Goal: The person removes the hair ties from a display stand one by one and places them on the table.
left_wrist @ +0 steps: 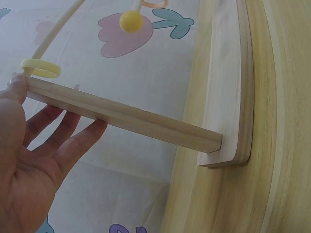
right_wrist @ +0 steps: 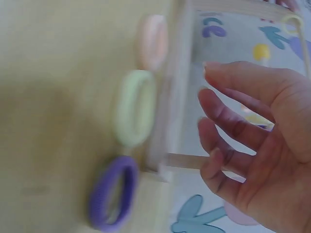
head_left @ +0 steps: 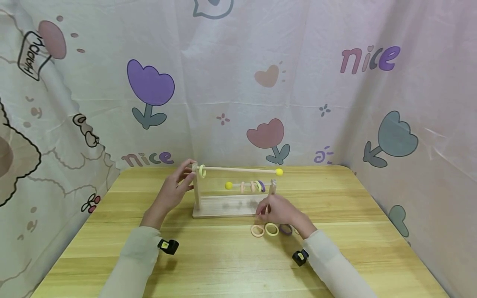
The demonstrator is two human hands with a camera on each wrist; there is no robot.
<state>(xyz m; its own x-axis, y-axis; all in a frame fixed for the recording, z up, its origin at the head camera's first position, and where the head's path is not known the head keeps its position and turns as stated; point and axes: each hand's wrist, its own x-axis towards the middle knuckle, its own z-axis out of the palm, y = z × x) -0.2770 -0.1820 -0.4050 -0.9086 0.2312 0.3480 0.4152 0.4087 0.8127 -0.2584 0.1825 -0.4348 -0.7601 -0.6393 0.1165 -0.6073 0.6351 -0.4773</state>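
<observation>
Observed left hand (head_left: 172, 189) holding left wooden post (left_wrist: 126, 115) near top, between thumb and spread fingers. Found right hand (head_left: 279, 209) half unfurled, fingers loosely bent, gripping nothing, by near right of wooden base (head_left: 227, 210). Noted peach ring (right_wrist: 148, 43), pale yellow ring (right_wrist: 125, 109), purple ring (right_wrist: 100, 194) on table (head_left: 208, 256), nearer than base.

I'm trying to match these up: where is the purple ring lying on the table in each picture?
Head: the purple ring is right of centre, low down, just below the right hand.
Left wrist: not in it.
Right wrist: the purple ring is at lower left, slightly blurred.
Shared landmark: the wooden stand, partly visible in all three.
</observation>
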